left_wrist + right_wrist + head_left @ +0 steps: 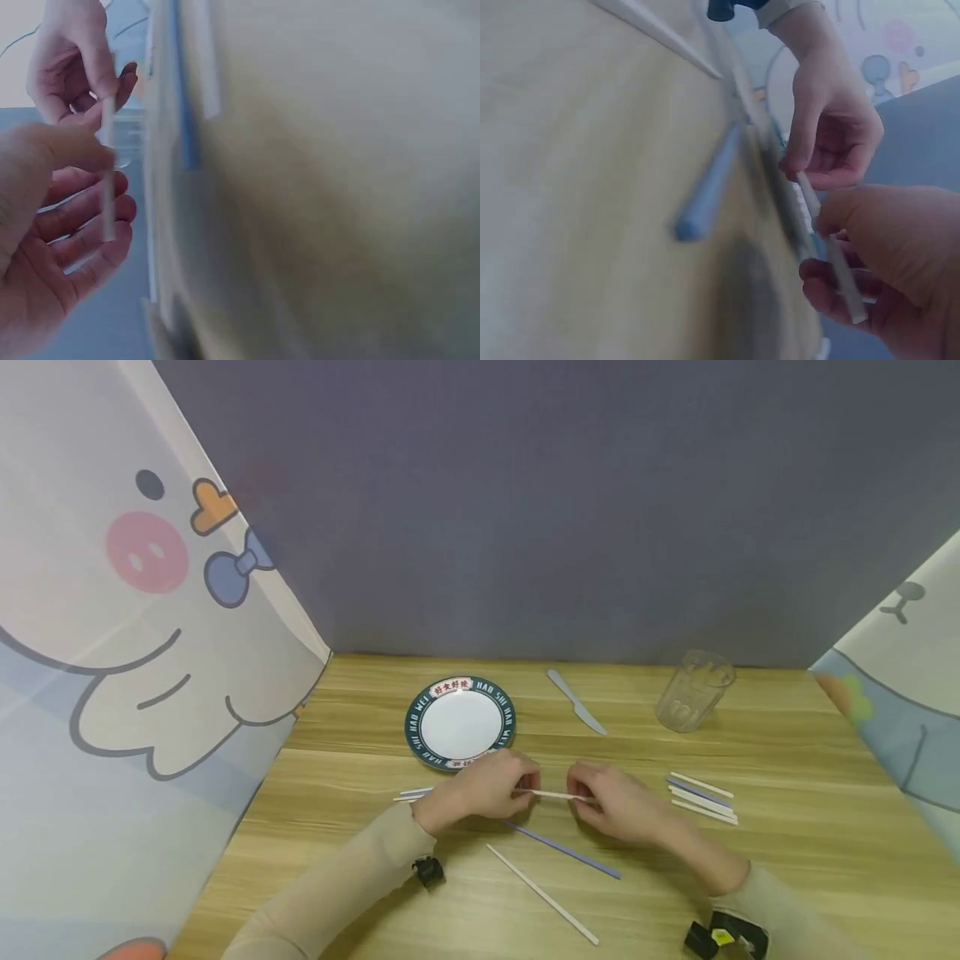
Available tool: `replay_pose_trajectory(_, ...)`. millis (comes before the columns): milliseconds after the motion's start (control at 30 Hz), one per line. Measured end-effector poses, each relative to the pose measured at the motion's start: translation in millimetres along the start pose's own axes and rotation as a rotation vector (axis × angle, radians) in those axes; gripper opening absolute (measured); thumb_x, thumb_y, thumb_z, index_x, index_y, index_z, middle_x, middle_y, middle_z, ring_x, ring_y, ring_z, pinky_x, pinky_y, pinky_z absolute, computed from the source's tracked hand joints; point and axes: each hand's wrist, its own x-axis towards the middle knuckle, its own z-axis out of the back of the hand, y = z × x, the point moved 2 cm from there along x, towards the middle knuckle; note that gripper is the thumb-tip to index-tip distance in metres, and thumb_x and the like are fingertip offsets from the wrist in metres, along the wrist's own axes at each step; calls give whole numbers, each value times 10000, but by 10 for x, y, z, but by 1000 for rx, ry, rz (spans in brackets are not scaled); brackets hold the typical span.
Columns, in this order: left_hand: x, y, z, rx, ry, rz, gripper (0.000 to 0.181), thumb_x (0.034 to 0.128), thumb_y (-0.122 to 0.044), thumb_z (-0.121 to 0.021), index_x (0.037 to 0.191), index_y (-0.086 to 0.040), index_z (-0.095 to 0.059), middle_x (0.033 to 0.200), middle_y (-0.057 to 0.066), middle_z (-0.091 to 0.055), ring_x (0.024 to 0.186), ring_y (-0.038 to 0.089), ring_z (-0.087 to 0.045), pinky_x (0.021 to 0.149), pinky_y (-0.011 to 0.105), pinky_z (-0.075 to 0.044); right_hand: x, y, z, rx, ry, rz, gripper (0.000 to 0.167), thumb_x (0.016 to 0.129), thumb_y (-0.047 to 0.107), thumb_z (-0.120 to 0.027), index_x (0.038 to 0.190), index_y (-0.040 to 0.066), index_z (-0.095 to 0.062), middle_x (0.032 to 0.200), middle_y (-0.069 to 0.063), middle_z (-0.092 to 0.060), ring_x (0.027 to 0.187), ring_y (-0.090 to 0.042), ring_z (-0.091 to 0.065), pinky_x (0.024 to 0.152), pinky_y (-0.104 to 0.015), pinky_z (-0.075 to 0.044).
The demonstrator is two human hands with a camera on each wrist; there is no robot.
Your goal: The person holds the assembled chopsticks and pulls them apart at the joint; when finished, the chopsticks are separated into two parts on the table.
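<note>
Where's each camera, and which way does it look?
Head: on the head, facing forward and down; left hand, right hand, sleeves show.
Left wrist: worn there, facing past the left hand toward the right one.
Right wrist: worn there, facing past the right hand toward the left one.
Both wrist views share the pinched white stick.

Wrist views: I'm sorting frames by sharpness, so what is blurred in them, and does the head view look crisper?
Left wrist: the tabletop and bluish stick are smeared, the left hand clearer; right wrist: a bluish stick's near end is soft; head: crisper, lettering on the plate readable.
</note>
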Motion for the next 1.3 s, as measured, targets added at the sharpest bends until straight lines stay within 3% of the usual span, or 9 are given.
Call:
replay_pose_trajectory(233,53,-64,266,-19,-173,-69,162,1075,-228,-649,1071,-123,-772,892,-35,-772,701,13,-642,660,128,-499,165,78,316,-34,-106,73,152,986,-21,-672,1025,98,-586,895,69,-550,729,9,-481,650,-219,-507)
replay_pose_trajectory(467,69,-132,383,-7,-293,-121,193,1068,-259,-665,1048,-126,-804,844,-49,-747,637,-12,-536,597,113,-427,255,155,449,-47,-228,169,188,950,15,-747,1044,127,-630,900,23,-722,835,-79,-730,717,-306,-628)
replay_pose_trajectory(633,47,-148,417,-59,-345,-165,178,1052,-231,-688,1048,-109,-818,855,-27,-779,642,-17,-546,616,100,-445,291,184,494,-51,-296,241,235,899,1,-777,1004,145,-623,861,55,-715,770,-41,-685,668,-310,-609)
replay_pose_trajectory(800,19,-154,453,-96,-369,-208,175,1034,-174,-708,1133,-97,-829,795,-17,-755,598,-27,-456,569,96,-386,300,200,541,-40,-323,292,275,869,-36,-784,958,153,-604,810,85,-656,691,2,-539,599,-268,-534)
replay_pose_trajectory(933,6,-184,480,-95,-376,-220,179,1029,-162,-713,1152,-103,-828,756,-21,-734,586,-37,-415,550,87,-346,290,222,575,-42,-332,328,302,852,-62,-783,945,160,-600,806,88,-647,700,4,-536,615,-243,-530)
replay_pose_trajectory(1133,-12,-251,503,-75,-401,-224,176,1029,-152,-710,1138,-82,-828,725,-21,-704,588,-28,-419,543,90,-340,259,208,579,-47,-342,348,135,1043,136,-687,949,167,-596,789,99,-611,699,13,-530,621,-210,-507)
replay_pose_trajectory(1300,-33,-280,520,-26,-441,-229,176,1020,-160,-719,1131,-79,-829,746,-20,-730,574,-2,-469,544,85,-359,256,224,604,-100,-273,282,103,1042,144,-690,959,180,-641,743,123,-551,654,64,-443,571,-143,-430)
